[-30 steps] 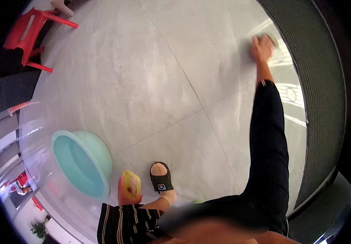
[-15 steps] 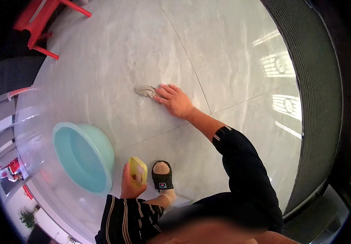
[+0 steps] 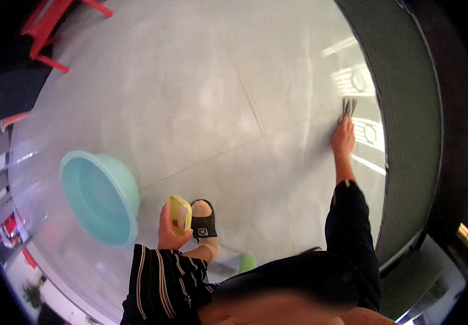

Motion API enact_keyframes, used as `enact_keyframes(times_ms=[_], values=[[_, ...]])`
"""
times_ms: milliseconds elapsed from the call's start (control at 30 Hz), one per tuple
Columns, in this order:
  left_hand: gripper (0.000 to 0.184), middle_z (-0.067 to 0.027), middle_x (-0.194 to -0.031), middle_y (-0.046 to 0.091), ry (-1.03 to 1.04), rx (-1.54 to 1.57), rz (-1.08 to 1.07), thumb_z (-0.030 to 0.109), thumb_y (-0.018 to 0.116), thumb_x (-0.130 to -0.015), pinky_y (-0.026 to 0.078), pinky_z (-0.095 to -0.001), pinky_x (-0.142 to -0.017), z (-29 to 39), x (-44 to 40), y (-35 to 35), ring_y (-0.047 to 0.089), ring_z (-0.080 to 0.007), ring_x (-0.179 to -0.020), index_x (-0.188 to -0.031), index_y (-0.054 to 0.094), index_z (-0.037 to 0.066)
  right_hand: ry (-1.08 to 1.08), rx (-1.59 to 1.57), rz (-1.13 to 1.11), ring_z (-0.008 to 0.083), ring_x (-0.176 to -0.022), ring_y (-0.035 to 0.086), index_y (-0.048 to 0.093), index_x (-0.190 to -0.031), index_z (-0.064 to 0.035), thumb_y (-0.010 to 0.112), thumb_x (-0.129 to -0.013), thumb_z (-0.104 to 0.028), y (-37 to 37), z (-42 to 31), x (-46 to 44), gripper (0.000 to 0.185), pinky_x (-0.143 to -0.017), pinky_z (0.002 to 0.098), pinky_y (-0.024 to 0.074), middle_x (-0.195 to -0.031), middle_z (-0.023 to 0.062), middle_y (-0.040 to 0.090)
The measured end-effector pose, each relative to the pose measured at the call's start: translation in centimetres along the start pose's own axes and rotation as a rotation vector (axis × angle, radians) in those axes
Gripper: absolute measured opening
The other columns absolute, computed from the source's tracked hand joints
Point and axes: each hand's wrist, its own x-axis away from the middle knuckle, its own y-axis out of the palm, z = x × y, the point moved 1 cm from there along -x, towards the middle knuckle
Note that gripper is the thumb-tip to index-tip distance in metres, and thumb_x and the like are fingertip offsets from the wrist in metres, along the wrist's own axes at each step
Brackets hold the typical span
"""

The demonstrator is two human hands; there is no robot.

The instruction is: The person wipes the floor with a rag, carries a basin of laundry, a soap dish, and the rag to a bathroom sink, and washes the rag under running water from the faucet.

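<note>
My left hand (image 3: 170, 230) is wrapped round a small yellow plastic container (image 3: 181, 212), held tilted beside my slippered foot (image 3: 203, 218). Something pale and a dark bit show inside the container; I cannot make out what they are. Far to the right, my right hand (image 3: 343, 138) reaches out over the grey tiled floor (image 3: 212, 108). Its fingers are closed on a greyish cloth (image 3: 349, 106), which sticks out past the fingertips at the floor near bright window reflections. The image is slightly smeared there.
A light blue basin (image 3: 101, 197) stands on the floor at the left. Near my body lies a partly hidden light green object (image 3: 248, 262). A red stool (image 3: 47, 30) is at the upper left, and a dark ribbed mat (image 3: 407, 124) runs along the right side.
My right hand has swept the cloth from the middle of the floor far to the right. My left hand keeps hold of the yellow container. The view has shifted slightly, uncovering more of the green object.
</note>
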Motion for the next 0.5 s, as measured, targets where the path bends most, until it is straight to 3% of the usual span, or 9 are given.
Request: enact_keyframes(times_ms=[133, 267, 333, 400, 433, 500], values=[[0.099, -0.0228, -0.134, 0.034, -0.016, 0.042, -0.052, 0.010, 0.076, -0.056, 0.035, -0.0436, -0.102, 1.8, -0.3, 0.6, 0.037, -0.0378, -0.124, -0.139, 0.022, 0.000, 0.156, 0.036, -0.211, 0.0415, -0.114, 0.045, 0.040, -0.129, 0.0014, 0.052, -0.083, -0.011, -3.6, 3.2, 16.5, 0.049, -0.090, 0.0453, 0.0433, -0.123, 0.0264, 0.046], [0.098, -0.0230, -0.135, 0.034, 0.057, 0.001, -0.050, 0.008, 0.075, -0.058, 0.035, -0.0431, -0.102, 0.8, -0.2, 1.1, 0.037, -0.0367, -0.125, -0.139, 0.021, 0.000, 0.301, -0.019, -0.492, 0.0436, -0.120, 0.043, 0.029, -0.137, 0.0013, 0.056, -0.081, -0.014, -7.8, -0.7, 30.2, 0.065, -0.092, 0.0478, 0.0418, -0.133, 0.0305, 0.038], [0.098, -0.0230, -0.135, 0.034, 0.090, 0.031, -0.055, 0.008, 0.074, -0.058, 0.035, -0.0430, -0.102, 0.9, -0.4, 1.4, 0.037, -0.0366, -0.125, -0.140, 0.021, 0.000, 0.431, -0.166, -0.595, 0.0437, -0.121, 0.041, 0.027, -0.137, 0.0003, 0.061, -0.076, -0.009, -9.9, -4.6, 32.0, 0.070, -0.088, 0.0474, 0.0447, -0.132, 0.0290, 0.039], [0.096, -0.0224, -0.137, 0.033, 0.000, 0.049, -0.071, 0.009, 0.073, -0.060, 0.033, -0.0428, -0.103, 3.2, -0.5, 1.4, 0.036, -0.0358, -0.126, -0.140, 0.020, 0.001, 0.317, -0.187, -0.448, 0.0423, -0.121, 0.041, 0.029, -0.135, 0.0008, 0.058, -0.077, -0.007, -8.1, -7.0, 35.1, 0.066, -0.091, 0.0465, 0.0435, -0.132, 0.0253, 0.041], [0.096, -0.0222, -0.137, 0.033, -0.009, 0.056, -0.083, 0.009, 0.073, -0.061, 0.033, -0.0426, -0.104, 3.4, -0.5, 1.5, 0.036, -0.0355, -0.127, -0.140, 0.020, 0.001, 0.329, -0.174, -0.492, 0.0420, -0.120, 0.042, 0.030, -0.134, 0.0017, 0.055, -0.078, -0.005, -9.1, -7.7, 33.9, 0.062, -0.091, 0.0446, 0.0433, -0.130, 0.0248, 0.042], [0.094, -0.0215, -0.138, 0.033, 0.060, 0.031, -0.086, 0.009, 0.072, -0.063, 0.030, -0.0414, -0.106, 2.4, -0.3, 1.8, 0.034, -0.0345, -0.128, -0.141, 0.020, 0.002, 0.473, -0.243, -0.643, 0.0363, -0.105, 0.054, 0.040, -0.131, -0.0077, 0.054, -0.079, -0.009, -9.2, -6.8, 31.9, 0.053, -0.078, 0.0448, 0.0482, -0.125, 0.0184, 0.051]])
